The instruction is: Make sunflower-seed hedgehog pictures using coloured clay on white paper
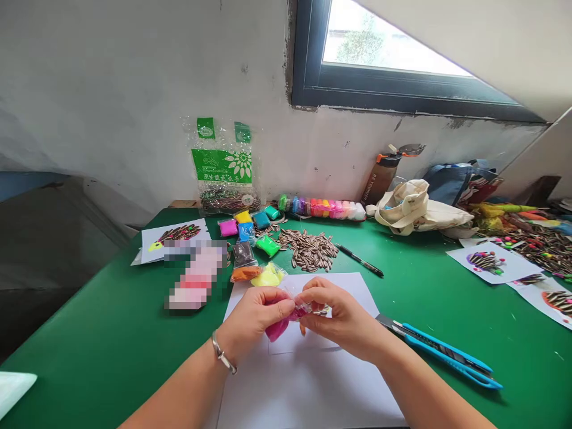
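My left hand (250,316) pinches a small clear plastic packet of magenta modelling clay (277,329). The thumb and fingers of my right hand (342,319) are closed on the wrapper's other end. Both hands are above white paper (290,393). Partly hidden behind them, some sunflower seeds and a bit of orange lie on a smaller sheet. Just beyond my left hand are a yellow clay packet (268,276) and an orange one (245,273). Several more packets, blue, green, black and pink, sit further back, beside a heap of striped sunflower seeds (313,250).
On the green table (111,333), scissors (451,354) and a pen (360,260) lie to the right. A seed bag (223,167), a row of coloured clay (326,208), a bottle (379,179) and a cloth bag (411,208) line the wall. Seed pictures (487,262) lie far right.
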### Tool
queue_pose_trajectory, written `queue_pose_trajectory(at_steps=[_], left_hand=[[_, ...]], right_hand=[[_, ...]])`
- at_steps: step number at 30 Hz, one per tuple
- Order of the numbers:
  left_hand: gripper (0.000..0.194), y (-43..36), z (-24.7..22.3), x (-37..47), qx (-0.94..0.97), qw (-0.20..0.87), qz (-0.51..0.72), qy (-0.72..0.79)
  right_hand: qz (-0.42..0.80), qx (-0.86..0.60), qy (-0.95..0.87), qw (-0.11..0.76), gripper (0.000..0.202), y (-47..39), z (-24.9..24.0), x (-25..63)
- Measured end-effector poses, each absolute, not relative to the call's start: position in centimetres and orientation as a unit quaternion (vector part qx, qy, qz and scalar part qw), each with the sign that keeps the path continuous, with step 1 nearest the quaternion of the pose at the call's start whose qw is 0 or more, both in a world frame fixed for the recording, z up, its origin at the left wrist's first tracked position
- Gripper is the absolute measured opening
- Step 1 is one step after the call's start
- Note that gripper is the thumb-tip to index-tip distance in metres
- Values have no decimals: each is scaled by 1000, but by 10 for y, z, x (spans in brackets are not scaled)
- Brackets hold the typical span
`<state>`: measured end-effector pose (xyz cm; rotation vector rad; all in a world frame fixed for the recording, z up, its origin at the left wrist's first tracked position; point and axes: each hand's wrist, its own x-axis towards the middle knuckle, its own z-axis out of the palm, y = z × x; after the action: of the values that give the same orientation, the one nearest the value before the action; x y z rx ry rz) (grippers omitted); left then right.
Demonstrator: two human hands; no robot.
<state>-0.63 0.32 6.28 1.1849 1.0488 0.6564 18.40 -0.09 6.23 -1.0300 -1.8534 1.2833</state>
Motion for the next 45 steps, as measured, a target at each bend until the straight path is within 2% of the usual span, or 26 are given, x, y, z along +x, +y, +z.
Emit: queue_pose_trajectory(at_steps=[4, 8, 19, 26, 31, 41, 45], left_hand=[[31, 3, 63, -7, 498, 674, 300, 456], [28, 1, 67, -6, 507, 693, 243, 451], [27, 1, 64, -9, 493, 719, 218, 438], [25, 0, 66, -6, 501, 728, 183, 431], [23, -2, 66, -3, 519, 727, 157, 421], [25, 2, 61, -6, 534, 680, 180, 470], [27, 3, 62, -8, 523, 678, 196, 478]], right_hand=[[423, -400, -752, 308, 6, -1, 63, 185], [392, -406, -772, 292, 11, -4, 63, 183], [358, -375, -805, 288, 17, -5, 64, 177], [330, -385, -836, 212, 16, -8, 63, 181], [318, -376, -850, 188, 13, -8, 62, 183], [321, -462, -801, 204, 12, -8, 58, 173], [374, -419, -792, 238, 15, -4, 60, 176]])
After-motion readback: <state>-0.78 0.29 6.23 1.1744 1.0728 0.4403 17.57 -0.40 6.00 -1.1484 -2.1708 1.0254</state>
